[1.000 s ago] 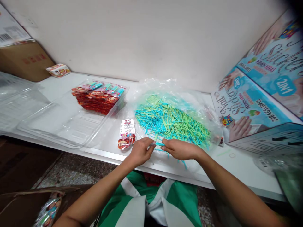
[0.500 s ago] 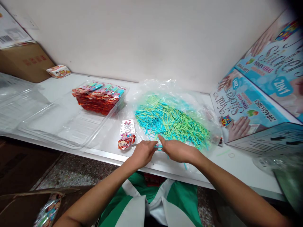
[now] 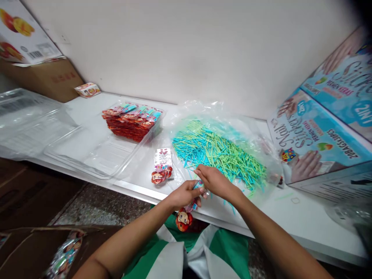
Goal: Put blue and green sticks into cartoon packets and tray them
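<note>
My left hand [image 3: 186,195] is closed around a small printed packet with a red-haired cartoon head [image 3: 184,220]. The head end hangs below my fingers, past the table's front edge. My right hand [image 3: 213,180] meets the packet's upper end with bent, pinched fingers. Whatever lies between those fingertips is hidden. Just behind both hands spreads a heap of thin blue and green sticks [image 3: 215,149] on a clear plastic bag [image 3: 203,106]. To the left of my hands lie similar packets [image 3: 162,164], overlapping on the table.
A clear plastic tray [image 3: 87,155] at left holds a stack of red packets [image 3: 128,128]. More clear trays [image 3: 23,116] sit farther left, near a brown carton [image 3: 55,79] and a small box [image 3: 87,90]. Large blue printed boxes [image 3: 308,135] stand at right. Below left is an open carton [image 3: 29,244].
Both hands have come closer together, and the packet's cartoon head now shows beneath my left hand. My right hand has turned its fingers down over the packet. The view has shifted slightly.
</note>
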`<state>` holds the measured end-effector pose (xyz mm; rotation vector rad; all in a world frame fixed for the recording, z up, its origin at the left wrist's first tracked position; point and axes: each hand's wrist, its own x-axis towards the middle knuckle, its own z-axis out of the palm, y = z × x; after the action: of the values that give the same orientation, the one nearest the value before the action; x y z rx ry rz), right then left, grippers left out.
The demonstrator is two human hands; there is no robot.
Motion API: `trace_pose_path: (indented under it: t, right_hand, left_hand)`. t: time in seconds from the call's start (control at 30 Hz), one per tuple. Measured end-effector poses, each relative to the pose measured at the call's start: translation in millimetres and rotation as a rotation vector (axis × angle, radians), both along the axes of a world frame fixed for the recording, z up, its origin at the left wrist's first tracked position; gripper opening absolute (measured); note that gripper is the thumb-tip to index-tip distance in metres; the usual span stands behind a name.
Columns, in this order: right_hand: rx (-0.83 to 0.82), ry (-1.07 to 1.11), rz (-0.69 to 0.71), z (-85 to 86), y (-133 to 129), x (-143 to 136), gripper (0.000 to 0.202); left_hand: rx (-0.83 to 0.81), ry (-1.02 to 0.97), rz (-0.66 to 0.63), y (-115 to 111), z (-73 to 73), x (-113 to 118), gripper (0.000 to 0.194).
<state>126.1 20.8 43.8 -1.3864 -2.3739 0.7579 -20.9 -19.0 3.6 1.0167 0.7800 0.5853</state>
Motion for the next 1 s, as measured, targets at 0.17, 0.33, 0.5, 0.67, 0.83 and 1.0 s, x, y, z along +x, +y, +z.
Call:
trace_pose_path:
  t: [0.17, 0.33, 0.5, 0.67, 0.83, 1.0]
  right_hand:
    - [-0.221, 0.406, -0.213, -5.5, 0.0, 0.7, 0.037]
    - [-0.471, 0.652, -0.245, -9.8, -4.8, 14.6, 0.031]
    - [-0.524, 0.751, -0.297, -16.1, -8.6, 20.3, 0.032]
    - [-0.531, 0.770, -0.325, -19.8, -10.9, 19.6, 0.031]
    - [-0.458, 0.722, -0.338, -22.4, -15.8, 16.3, 0.019]
    - [-0.425, 0.727, -0.323, -18.4, -20.4, 16.3, 0.020]
  left_hand:
    - [-0.042, -0.060, 0.192, -1.8, 0.7, 0.9, 0.037]
    - [-0.048, -0.096, 0.216, -6.1, -1.9, -0.4, 0.036]
    - [-0.074, -0.106, 0.219, -8.0, -2.8, 0.9, 0.037]
    - [-0.090, -0.108, 0.227, -9.6, -3.4, 0.5, 0.035]
    - [-0.065, -0.090, 0.270, -11.3, -3.0, 2.4, 0.036]
    - [-0.074, -0.073, 0.264, -11.2, -1.7, 5.0, 0.035]
